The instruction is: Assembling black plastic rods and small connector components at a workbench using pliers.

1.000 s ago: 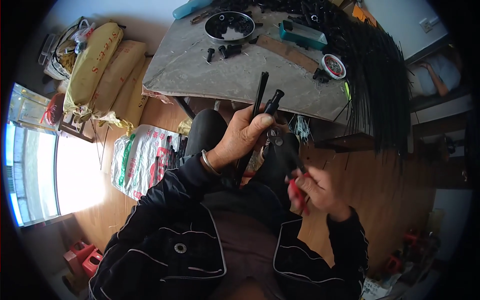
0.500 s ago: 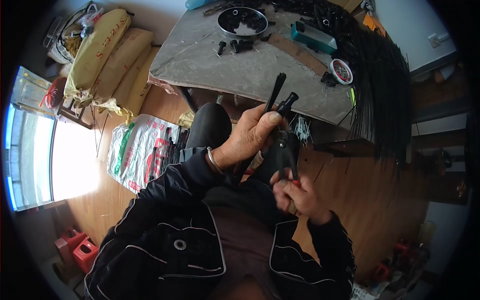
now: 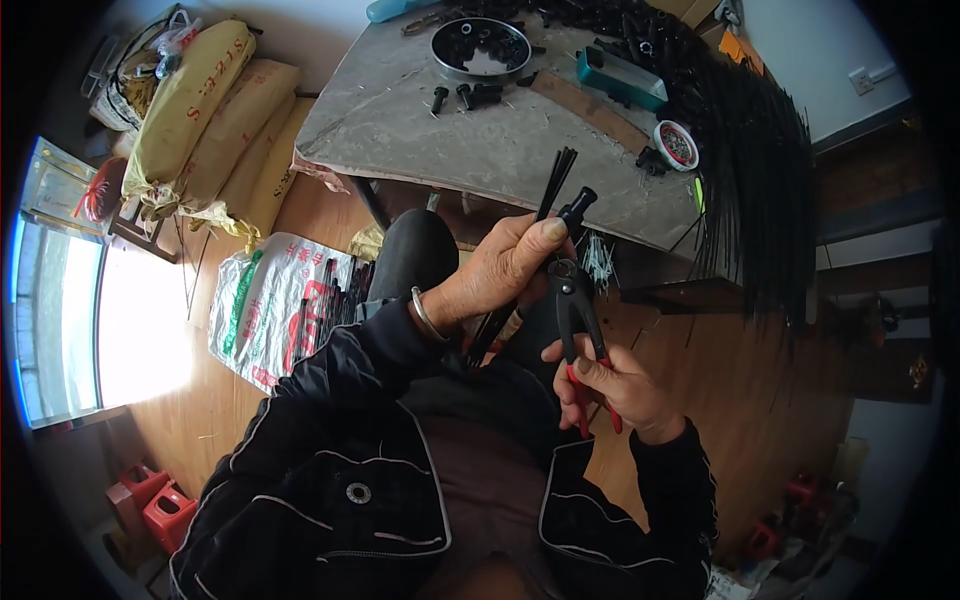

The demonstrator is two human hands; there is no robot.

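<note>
My left hand (image 3: pixel 505 258) is closed around a bundle of thin black rods (image 3: pixel 559 178) and a short black tubular part with a flared end (image 3: pixel 577 208). Its thumb presses on the black part, which tilts up toward the table. In my right hand (image 3: pixel 622 388) is a pair of end-cutting pincers (image 3: pixel 574 312) with red grips, pointing away from me. The pincers' round head sits just below the black part; whether it touches anything there I cannot tell. The lower ends of the rods pass behind my left hand, over my lap.
Ahead stands a grey-topped table (image 3: pixel 400 130) with a round metal dish (image 3: pixel 482 72) of black parts, a teal tray (image 3: pixel 620 82), a small white bowl (image 3: pixel 676 146) and a hanging mass of black strands (image 3: pixel 755 200). Yellow sacks (image 3: pixel 190 100) and a plastic bag (image 3: pixel 270 305) lie to the left.
The pincers, blurred before, now show sharply with their red handles spread apart. My right hand has shifted slightly right, while my left hand keeps nearly the same place.
</note>
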